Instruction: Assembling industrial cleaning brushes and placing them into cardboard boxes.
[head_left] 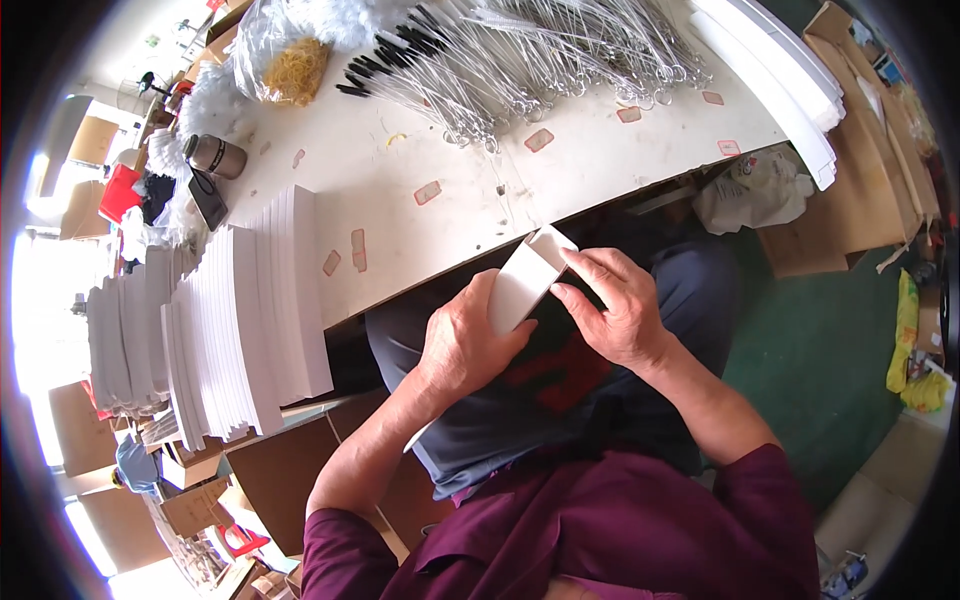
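Note:
Both hands hold a small white cardboard box (527, 278) over my lap, just below the edge of the white table (400, 190). My left hand (463, 343) grips its lower left side. My right hand (617, 308) presses fingers on its upper right side, near a folded flap. A row of flat white cardboard blanks (250, 320) stands packed on the table's left end, close to my left hand.
Several metal wire hangers (540, 60) lie heaped at the table's far side, beside a bag with yellow rubber bands (295, 70). A metal cup (215, 155) and a dark phone (208, 198) sit at left. Brown cartons (860, 190) and long white sheets (780, 80) lie at right on green floor.

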